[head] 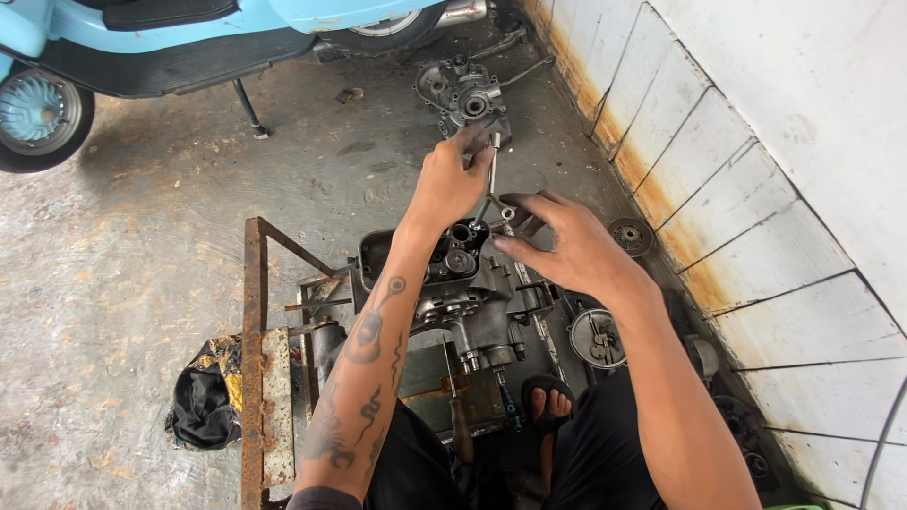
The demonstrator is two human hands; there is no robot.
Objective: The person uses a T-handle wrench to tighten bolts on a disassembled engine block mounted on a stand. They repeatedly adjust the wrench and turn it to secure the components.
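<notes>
A dark, greasy engine case (472, 302) rests on a rusty metal stand (253, 359) in front of me. My left hand (449, 179) grips the top of a metal T-handle wrench (491, 184) that stands upright over the case. My right hand (562, 241) is just beside the tool's lower end, fingers spread and bent, fingertips near the shaft and the top of the case. A second engine case half (463, 94) lies on the concrete floor beyond my hands.
A light-blue scooter (189, 38) stands at the top left on its side stand. A white tiled wall (756, 189) runs along the right. A round clutch part (631, 236), a bowl of small parts (595, 338) and a dark rag (203, 401) lie about. My sandalled foot (548, 401) is below.
</notes>
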